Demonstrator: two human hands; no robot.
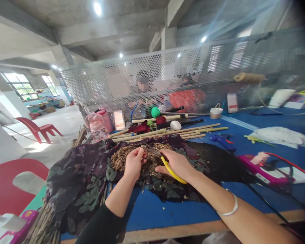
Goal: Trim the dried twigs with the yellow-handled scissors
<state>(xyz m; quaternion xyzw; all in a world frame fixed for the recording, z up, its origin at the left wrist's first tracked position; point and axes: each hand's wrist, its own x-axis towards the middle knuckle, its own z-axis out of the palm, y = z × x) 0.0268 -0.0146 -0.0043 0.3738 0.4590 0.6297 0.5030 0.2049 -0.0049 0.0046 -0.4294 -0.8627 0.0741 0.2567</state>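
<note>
A heap of dried brown plant bits (120,157) lies on a dark floral cloth (91,183). Above its middle, my left hand (135,162) is pinched closed at the fingertips; whatever is between them is too small to name. My right hand (176,164) grips yellow-handled scissors (176,175). Their dark blades point up and left, close to my left fingertips, and the palm partly covers the handle.
Long bamboo sticks (173,133), a green ball (156,112) and a white ball (175,125) lie behind the cloth. A blue glue gun (223,142) and a magenta power strip (264,173) are at the right. A perforated metal screen (104,81) stands behind, with people beyond it.
</note>
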